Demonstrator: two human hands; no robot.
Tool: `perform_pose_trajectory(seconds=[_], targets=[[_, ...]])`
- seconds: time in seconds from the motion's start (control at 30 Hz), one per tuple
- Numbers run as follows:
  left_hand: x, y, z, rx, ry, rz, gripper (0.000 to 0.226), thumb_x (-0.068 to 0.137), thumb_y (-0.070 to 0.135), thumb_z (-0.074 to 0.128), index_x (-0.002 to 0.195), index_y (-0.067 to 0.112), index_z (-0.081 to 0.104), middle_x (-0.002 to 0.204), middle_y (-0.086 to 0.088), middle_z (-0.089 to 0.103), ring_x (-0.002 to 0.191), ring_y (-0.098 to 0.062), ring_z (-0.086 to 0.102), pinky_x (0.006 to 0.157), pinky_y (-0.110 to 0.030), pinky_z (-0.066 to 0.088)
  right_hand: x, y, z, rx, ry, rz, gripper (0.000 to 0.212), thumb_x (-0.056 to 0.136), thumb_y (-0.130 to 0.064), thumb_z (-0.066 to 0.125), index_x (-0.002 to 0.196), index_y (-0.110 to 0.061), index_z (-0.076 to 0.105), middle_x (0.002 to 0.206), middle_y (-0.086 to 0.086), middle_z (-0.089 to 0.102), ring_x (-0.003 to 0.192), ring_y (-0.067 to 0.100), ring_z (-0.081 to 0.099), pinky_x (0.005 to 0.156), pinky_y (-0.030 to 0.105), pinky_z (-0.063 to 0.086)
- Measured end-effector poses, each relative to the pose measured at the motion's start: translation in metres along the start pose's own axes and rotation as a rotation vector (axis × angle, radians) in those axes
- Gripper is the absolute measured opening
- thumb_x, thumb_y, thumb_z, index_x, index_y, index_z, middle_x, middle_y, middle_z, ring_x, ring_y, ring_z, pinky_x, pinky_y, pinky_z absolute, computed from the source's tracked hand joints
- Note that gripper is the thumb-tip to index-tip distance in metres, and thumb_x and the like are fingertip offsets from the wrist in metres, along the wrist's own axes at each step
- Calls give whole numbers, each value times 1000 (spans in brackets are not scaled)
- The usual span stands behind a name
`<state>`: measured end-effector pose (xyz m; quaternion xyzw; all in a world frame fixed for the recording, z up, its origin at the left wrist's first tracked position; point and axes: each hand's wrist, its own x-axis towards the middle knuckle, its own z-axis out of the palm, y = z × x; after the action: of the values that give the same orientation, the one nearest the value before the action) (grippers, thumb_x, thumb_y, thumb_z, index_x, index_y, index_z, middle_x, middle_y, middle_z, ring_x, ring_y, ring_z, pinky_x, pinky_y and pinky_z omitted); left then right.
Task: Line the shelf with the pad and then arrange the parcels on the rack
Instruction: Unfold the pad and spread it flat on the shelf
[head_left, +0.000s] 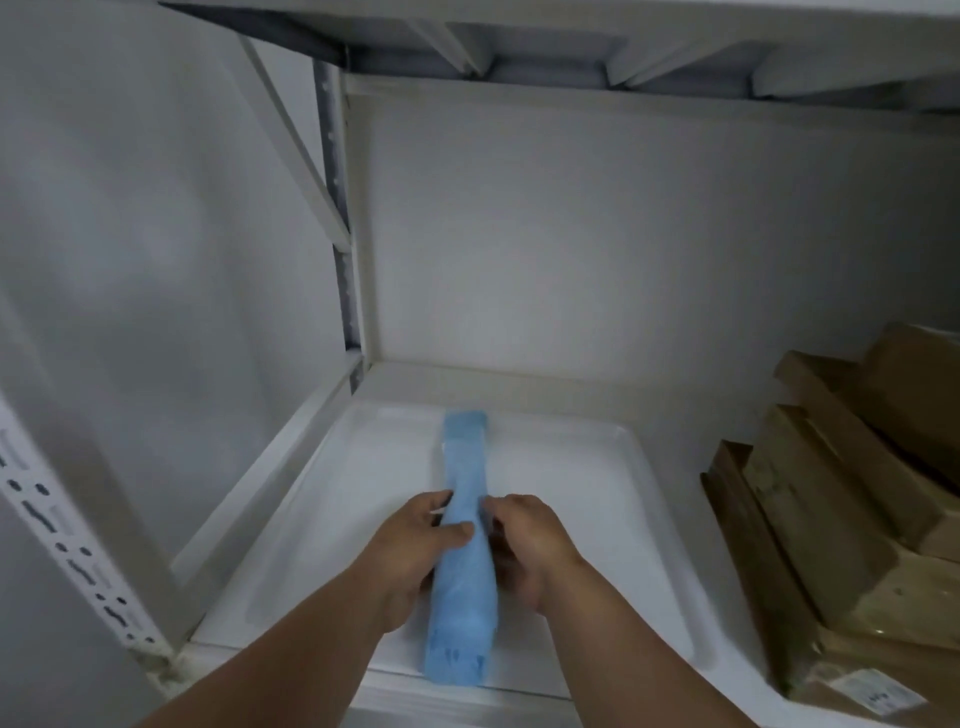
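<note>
The rolled blue pad (464, 551) lies lengthwise down the middle of the white shelf tray (597, 467), its near end over the front rim at 6 o'clock. The left hand (415, 545) grips it with thumb across the top; the right hand (524, 540) curls against its other side, probably pinching it. Bare tray lies at 9 and 3 o'clock. Brown parcels (852, 545) stack at 3 o'clock, beyond the tray's edge.
</note>
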<state>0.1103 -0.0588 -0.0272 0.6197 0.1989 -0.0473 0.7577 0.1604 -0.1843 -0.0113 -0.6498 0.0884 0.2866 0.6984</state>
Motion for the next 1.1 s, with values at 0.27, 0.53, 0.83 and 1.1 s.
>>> perform_pose_trajectory(seconds=[0.27,0.53,0.83,1.1], targets=[[-4,9,11,-152,233,14,16,99,7,53,92,3,67,80,-13,73,66,-24,70,52,-28,54,14,0,-18,-75,-2,-62,25,90,0,59,113,-8,58,102,21,71,83,31,68,80,44,58],[-5,34,13,-18,134,182,21,100,11,51,99,4,71,93,-15,76,82,-30,74,67,-36,58,15,-8,-9,-232,-88,-163,51,82,-44,75,124,-24,55,112,4,71,94,19,71,87,38,58],[7,60,-54,170,457,220,16,99,8,52,93,7,67,78,-4,67,67,-18,61,60,-25,43,20,-16,-55,-41,330,-165,16,87,5,59,93,-7,67,86,13,72,73,28,66,67,32,54],[26,46,-103,567,712,150,16,93,8,54,89,11,69,66,-4,56,63,-26,51,60,-33,36,27,-16,-89,-153,881,-325,32,88,5,47,116,-3,60,100,15,61,94,33,57,79,32,41]])
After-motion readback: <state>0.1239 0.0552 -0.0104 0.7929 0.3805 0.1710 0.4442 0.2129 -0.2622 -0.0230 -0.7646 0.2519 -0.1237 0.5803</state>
